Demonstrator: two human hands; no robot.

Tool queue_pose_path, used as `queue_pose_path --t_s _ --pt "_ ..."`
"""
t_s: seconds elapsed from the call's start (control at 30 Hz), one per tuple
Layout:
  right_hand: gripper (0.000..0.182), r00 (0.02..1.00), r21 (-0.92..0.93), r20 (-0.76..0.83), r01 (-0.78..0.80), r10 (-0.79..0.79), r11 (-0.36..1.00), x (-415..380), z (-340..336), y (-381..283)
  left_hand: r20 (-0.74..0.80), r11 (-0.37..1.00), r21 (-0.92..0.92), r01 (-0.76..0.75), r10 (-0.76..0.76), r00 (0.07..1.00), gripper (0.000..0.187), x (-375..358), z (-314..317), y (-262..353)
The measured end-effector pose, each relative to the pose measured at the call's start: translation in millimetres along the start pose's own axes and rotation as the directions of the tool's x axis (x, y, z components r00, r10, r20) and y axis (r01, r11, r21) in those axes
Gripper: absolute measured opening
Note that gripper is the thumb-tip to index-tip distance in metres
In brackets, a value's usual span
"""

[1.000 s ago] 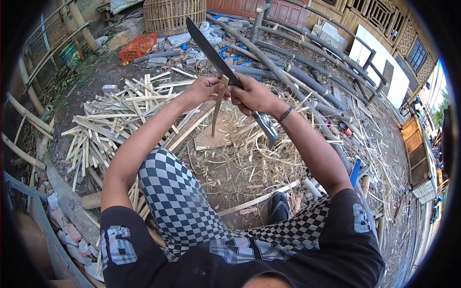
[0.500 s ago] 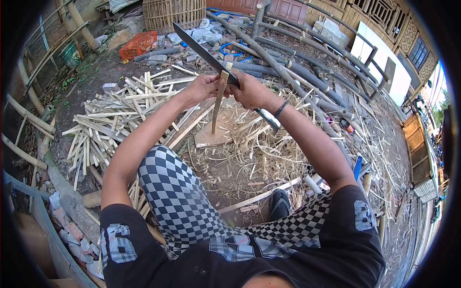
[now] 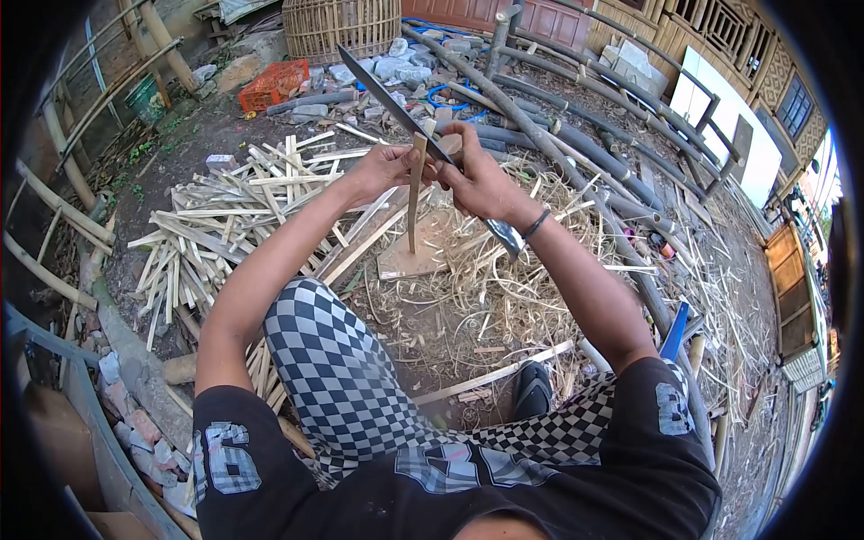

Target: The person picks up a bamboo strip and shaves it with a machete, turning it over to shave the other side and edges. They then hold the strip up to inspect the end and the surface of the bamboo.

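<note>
My left hand (image 3: 385,173) pinches a bamboo strip (image 3: 414,202) near its upper end. The strip stands nearly upright, its lower end at a flat wooden board (image 3: 396,264) on the ground. In my right hand (image 3: 486,183) is a machete (image 3: 385,101), its long dark blade pointing up and to the left, crossing the strip's top. Its other end (image 3: 506,236) sticks out below my right wrist, shiny in the light. The two hands are close together, and some fingertips of both are hidden behind the strip and blade.
A heap of split bamboo strips (image 3: 225,211) lies to the left, with curly shavings (image 3: 486,270) on the right. Beyond are bamboo poles (image 3: 594,148), stones (image 3: 391,67), an orange crate (image 3: 273,84) and a woven basket (image 3: 340,31). A blue-handled tool (image 3: 674,333) lies by my right knee.
The view has shifted slightly. My right hand's fingers have loosened and lifted a little around the machete, while the left hand keeps its pinch on the strip.
</note>
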State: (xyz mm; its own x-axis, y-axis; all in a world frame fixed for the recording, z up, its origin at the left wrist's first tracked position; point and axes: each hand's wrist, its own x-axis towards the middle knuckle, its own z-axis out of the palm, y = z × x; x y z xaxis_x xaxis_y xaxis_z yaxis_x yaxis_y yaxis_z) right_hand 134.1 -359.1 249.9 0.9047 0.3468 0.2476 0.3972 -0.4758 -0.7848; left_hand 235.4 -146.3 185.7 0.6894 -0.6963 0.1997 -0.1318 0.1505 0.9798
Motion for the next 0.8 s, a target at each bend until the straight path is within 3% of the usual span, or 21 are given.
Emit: queue_pose_path --t_s 0.03,0.17,0.27,0.3,0.47,0.6,0.67,0.73,0.77,0.8 --pt "0.028 0.998 -0.026 -0.047 0.039 -0.040 0.999 -1.3 6.0 1.1 0.008 1.000 -0.008 -0.011 0.011 1.000 0.052 0.8 -3.0 -1.6" --pt "0.010 1.000 -0.012 0.026 0.015 -0.015 1.000 -9.5 6.7 -6.2 0.062 0.999 -0.039 0.015 -0.012 0.998 0.056 1.1 -7.5 -8.8" --pt "0.010 0.995 -0.139 -0.004 0.100 -0.102 0.985 -7.2 3.3 -7.6 0.120 0.998 -0.060 -0.008 0.015 0.993 0.057 -0.1 -9.3 -9.2" --pt "0.009 0.960 -0.217 -0.077 0.247 -0.268 0.945 -3.6 7.0 0.3 0.121 0.998 -0.062 -0.003 0.011 0.993 0.057 0.2 -7.8 -10.2" --pt "0.014 0.962 -0.260 -0.087 0.229 -0.259 0.938 2.0 26.6 14.0 0.186 0.992 -0.122 0.045 -0.022 0.982 0.058 -0.6 -7.4 -17.2" --pt "0.019 0.991 -0.283 -0.056 0.105 -0.125 0.953 1.3 31.9 20.1 0.094 0.994 -0.107 0.038 -0.028 0.995 0.054 2.0 -10.5 -24.5" --pt "0.018 0.978 -0.320 -0.083 0.157 -0.193 0.934 4.0 33.0 29.5 0.105 0.993 -0.115 0.030 -0.018 0.994 0.052 5.2 -16.0 -28.6" --pt "0.018 0.960 -0.362 -0.096 0.212 -0.263 0.908 2.8 28.5 28.1 0.035 0.978 0.181 0.099 -0.107 0.994 0.036 4.8 -18.2 -31.4" --pt "0.016 0.994 -0.211 -0.046 0.091 -0.103 0.973 -0.4 22.0 21.2 0.029 0.979 0.182 0.093 -0.100 0.995 0.036 3.2 -18.2 -31.7" --pt "0.015 0.998 -0.066 0.027 -0.048 0.050 0.997 -3.0 16.7 16.2 0.028 0.942 0.330 0.068 -0.081 0.996 0.031 1.1 -17.5 -32.4"
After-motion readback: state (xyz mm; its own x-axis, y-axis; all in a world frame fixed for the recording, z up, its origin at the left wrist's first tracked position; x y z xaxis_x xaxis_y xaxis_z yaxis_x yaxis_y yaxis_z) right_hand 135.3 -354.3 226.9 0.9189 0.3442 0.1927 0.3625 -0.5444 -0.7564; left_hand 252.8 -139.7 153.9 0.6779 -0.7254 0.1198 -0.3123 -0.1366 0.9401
